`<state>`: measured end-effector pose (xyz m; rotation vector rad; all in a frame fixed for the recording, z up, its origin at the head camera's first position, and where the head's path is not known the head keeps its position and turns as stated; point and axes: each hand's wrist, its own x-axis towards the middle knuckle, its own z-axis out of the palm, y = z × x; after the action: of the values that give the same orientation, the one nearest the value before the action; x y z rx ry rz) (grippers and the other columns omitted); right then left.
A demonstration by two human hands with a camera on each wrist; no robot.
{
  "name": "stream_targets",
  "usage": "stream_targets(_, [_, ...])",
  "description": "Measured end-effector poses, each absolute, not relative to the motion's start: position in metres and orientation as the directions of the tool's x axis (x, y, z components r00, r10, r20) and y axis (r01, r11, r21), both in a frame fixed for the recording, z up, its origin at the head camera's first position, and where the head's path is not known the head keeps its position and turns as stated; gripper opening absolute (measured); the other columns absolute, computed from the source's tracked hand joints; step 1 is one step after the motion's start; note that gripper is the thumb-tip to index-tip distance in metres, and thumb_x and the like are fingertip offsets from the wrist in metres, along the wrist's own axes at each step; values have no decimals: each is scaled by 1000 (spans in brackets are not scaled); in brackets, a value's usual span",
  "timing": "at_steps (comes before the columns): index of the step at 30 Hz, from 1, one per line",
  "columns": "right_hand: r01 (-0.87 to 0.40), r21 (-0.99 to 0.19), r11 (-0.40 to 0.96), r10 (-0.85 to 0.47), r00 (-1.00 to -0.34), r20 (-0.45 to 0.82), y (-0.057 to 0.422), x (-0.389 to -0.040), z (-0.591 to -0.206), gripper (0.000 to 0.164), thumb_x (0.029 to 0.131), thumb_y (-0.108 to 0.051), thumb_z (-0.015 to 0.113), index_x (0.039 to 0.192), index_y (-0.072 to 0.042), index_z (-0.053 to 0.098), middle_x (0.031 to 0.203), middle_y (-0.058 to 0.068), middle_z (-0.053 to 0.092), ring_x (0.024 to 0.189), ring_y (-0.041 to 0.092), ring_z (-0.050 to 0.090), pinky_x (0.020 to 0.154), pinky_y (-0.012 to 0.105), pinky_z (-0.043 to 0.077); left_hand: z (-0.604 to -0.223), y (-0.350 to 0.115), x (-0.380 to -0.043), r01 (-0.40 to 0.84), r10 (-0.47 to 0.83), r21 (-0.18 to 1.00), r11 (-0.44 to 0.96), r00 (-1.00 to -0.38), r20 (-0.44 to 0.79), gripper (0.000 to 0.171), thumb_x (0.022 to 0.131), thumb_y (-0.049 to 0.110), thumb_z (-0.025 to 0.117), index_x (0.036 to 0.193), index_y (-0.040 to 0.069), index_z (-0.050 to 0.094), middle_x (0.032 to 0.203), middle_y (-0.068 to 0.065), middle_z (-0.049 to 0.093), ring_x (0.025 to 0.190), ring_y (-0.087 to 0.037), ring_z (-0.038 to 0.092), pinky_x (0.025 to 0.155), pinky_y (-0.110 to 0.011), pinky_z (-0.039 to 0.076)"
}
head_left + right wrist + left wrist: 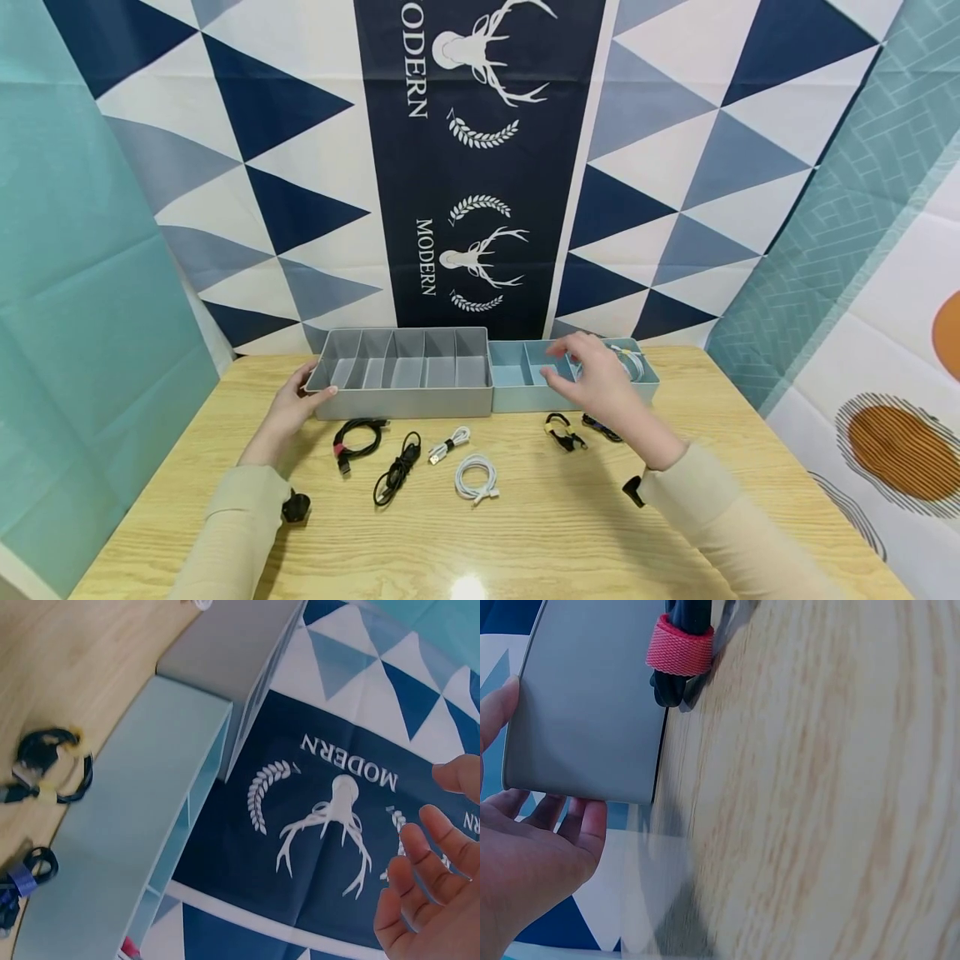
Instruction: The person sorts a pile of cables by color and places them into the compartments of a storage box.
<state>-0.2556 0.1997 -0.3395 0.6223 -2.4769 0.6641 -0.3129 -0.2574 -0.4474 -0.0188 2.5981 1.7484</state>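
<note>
At the left end of a grey divided box point(412, 405), my left hand point(285, 410) grips its corner. The left wrist view shows the thumb at the rim and fingers point(592, 825) bent against the end wall. A light blue divided box point(528, 402) stands against the grey one's right side. My right hand point(600, 379) hovers above the blue box with spread, slightly bent fingers, and nothing shows between them. Coiled white cable point(632, 363) lies in the blue box's right-hand part, partly hidden by that hand.
Before the grey box lie a black cable with a red strap point(363, 446), another black cable point(397, 471), a short white cable point(450, 444) and a coiled white cable point(476, 477). A yellow-tied black cable point(564, 432) and a dark cable point(600, 427) lie before the blue box.
</note>
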Motion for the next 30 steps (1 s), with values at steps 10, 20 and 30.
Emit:
stream_targets(10, [-586,-350,731,-337,-756,560,184,-249,-355,22,80,-19,74,99,-13,64,93,2,62,86,21,54,73,36,47,-447,-257,-311,-21,-11,927,374,-1000,-18,78,94,27,59,153,13,11,150,-22,24,125,-33,37,84,-27,43])
stream_targets(20, [-599,-364,714,-361,-759,541,173,-248,-373,20,80,-18,73,98,-14,66,93,1,64,83,18,54,72,33,46,-446,-257,-311,-24,-7,928,372,-1000,-23,78,94,27,59,153,13,10,151,-21,23,126,-33,37,88,-31,42])
stream_targets(30, [-634,-336,697,-400,-732,552,163,-251,-390,23,78,-19,76,99,-13,66,90,-2,62,80,16,52,69,29,46,-446,-257,-312,-20,-7,923,383,-1000,-18,78,94,27,59,153,13,11,151,-21,24,125,-33,38,86,-30,42])
